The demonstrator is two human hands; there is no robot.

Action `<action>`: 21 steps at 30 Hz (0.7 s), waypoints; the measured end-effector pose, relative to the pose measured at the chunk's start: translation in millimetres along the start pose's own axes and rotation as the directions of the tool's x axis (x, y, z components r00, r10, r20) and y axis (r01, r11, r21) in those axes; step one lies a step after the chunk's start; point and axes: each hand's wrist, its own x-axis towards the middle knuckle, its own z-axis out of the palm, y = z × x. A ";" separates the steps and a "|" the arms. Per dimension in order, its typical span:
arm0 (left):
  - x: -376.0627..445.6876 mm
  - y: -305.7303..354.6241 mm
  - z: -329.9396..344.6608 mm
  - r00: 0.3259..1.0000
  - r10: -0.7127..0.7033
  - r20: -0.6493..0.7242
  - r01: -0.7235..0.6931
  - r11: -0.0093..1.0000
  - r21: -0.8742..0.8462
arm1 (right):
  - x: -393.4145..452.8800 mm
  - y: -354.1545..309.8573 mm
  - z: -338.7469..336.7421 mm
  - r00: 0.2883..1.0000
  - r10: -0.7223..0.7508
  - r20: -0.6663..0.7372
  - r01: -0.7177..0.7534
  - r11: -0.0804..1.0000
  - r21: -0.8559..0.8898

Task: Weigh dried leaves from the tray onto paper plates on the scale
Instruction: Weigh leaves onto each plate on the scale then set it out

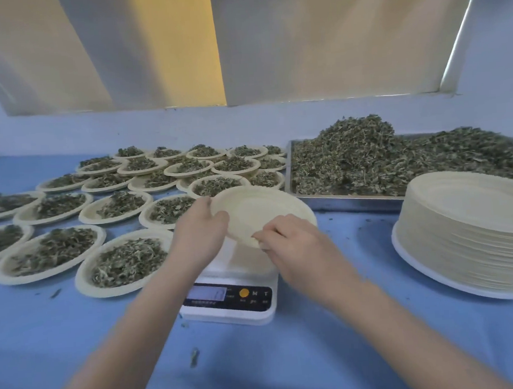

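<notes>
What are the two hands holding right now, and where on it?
An empty paper plate, tilted above the scale: left hand grips its left rim, right hand pinches its near rim.

Both hands hold empty plate above scale.

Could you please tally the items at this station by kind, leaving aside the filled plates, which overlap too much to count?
Scale: 1
Metal tray: 1
Stack of empty plates: 1
Single empty plate: 1
Total: 4
</notes>
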 end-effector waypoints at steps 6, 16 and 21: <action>-7.5 -44.7 -12.7 0.988 -0.152 -0.029 0.151 0.988 -0.019 | 4.4 -10.2 31.6 0.993 -0.066 0.103 0.066 0.998 0.002; -10.0 -68.6 -9.3 0.964 -0.265 0.015 0.263 0.948 -0.180 | 1.0 7.2 27.2 0.919 0.155 0.363 -0.214 0.968 0.128; -12.0 -77.3 -14.2 0.960 -0.278 0.023 0.268 0.899 -0.346 | -4.2 16.5 31.2 0.920 0.279 0.277 -0.346 0.909 0.233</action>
